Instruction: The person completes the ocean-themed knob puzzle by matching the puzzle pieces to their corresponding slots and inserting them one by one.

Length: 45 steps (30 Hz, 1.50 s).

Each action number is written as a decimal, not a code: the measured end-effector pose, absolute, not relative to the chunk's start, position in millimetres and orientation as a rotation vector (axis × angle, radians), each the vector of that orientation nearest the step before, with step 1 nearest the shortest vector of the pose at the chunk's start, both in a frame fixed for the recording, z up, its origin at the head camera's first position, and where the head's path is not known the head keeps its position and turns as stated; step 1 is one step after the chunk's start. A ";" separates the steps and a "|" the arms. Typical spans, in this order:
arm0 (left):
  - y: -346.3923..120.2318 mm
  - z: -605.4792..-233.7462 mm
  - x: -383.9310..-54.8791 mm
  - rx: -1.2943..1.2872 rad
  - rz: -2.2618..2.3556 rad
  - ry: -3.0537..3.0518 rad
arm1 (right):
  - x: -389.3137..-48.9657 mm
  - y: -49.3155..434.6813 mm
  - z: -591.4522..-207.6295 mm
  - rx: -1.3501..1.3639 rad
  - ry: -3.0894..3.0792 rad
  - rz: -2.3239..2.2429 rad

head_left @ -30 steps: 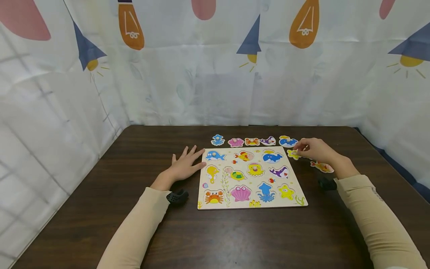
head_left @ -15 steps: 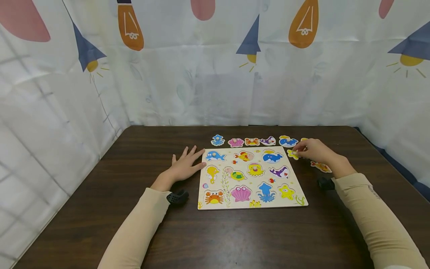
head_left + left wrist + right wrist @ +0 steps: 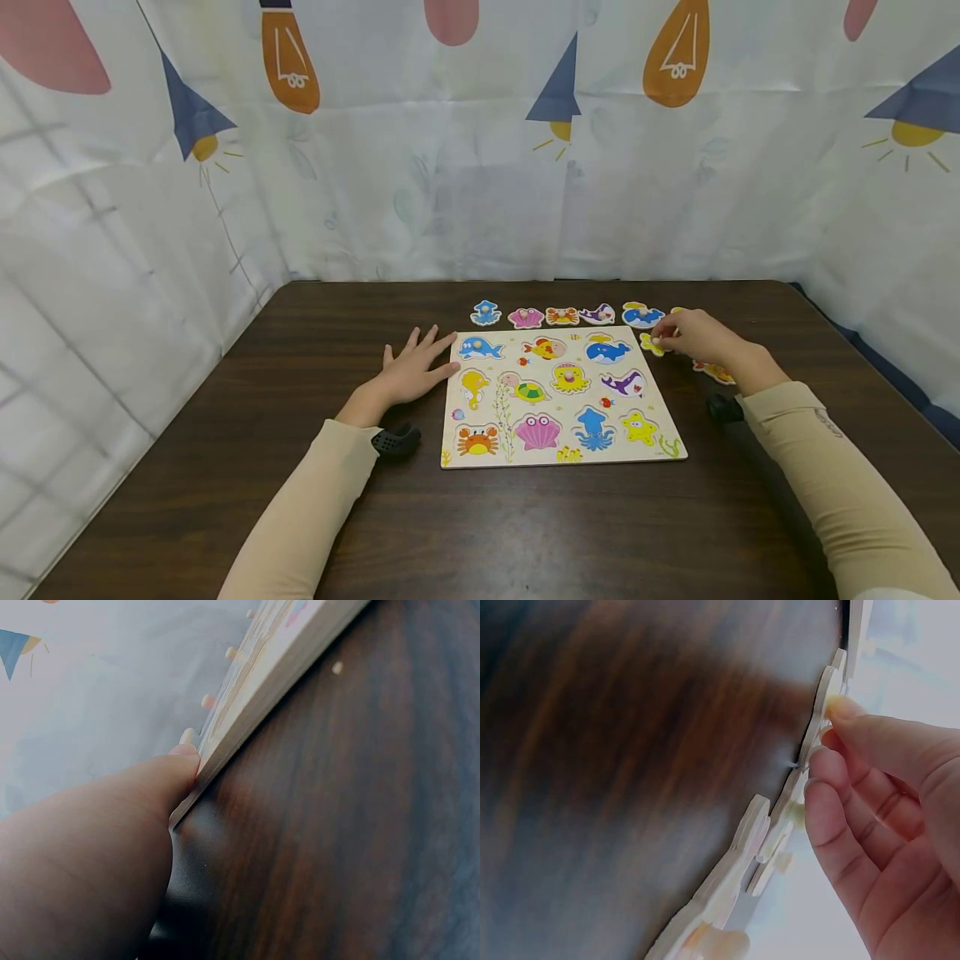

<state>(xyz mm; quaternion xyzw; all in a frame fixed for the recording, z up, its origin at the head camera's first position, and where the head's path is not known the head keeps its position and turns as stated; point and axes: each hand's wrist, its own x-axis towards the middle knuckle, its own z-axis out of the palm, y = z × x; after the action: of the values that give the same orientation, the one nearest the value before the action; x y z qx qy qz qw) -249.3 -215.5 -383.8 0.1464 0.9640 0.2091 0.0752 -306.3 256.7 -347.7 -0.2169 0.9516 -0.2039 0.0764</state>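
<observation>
A wooden peg puzzle board [image 3: 570, 457] with sea-animal pictures lies on the dark table. My left hand [image 3: 405, 371], fingers spread, rests against its left edge; in the left wrist view the thumb [image 3: 180, 769] touches the board's side. Past the board's upper right corner, my right hand [image 3: 697, 335] pinches a yellow starfish puzzle piece [image 3: 649, 343] between thumb and forefinger. In the right wrist view the starfish piece [image 3: 819, 701] lies low at the table, its knob hidden by the fingertips. A red and yellow fish piece [image 3: 712, 372] sits under the right wrist, partly covered.
Behind the board lie pieces in a row: a blue squid [image 3: 486, 313], a pink shell [image 3: 527, 318], a crab [image 3: 562, 317], a purple whale [image 3: 597, 314] and a blue whale [image 3: 642, 316]. Another piece, mostly hidden, is behind the right hand. A printed curtain [image 3: 480, 200] hangs behind the table.
My right hand and forearm have shifted slightly left, with the fingers staying at the starfish piece. The left hand and the board have stayed in place.
</observation>
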 end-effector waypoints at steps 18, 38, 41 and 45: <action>-216.8 -385.8 -251.6 0.445 0.637 2.893 | -291.1 258.9 -336.9 -0.685 2.959 -0.597; -217.2 -385.2 -249.8 0.452 0.640 2.889 | -244.5 234.9 -324.3 -0.832 3.005 -0.556; -217.4 -385.3 -249.9 0.455 0.647 2.886 | -235.6 230.8 -324.5 -0.836 2.972 -0.581; -217.4 -384.9 -250.0 0.455 0.651 2.886 | -224.2 225.9 -326.9 -0.862 2.927 -0.592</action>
<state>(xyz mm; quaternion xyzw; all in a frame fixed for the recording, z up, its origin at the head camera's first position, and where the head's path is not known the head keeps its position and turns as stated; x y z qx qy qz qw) -250.0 -217.4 -384.9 0.1517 0.9615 0.2169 0.0743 -224.2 225.9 -326.9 -0.2774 0.9415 -0.1905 0.0167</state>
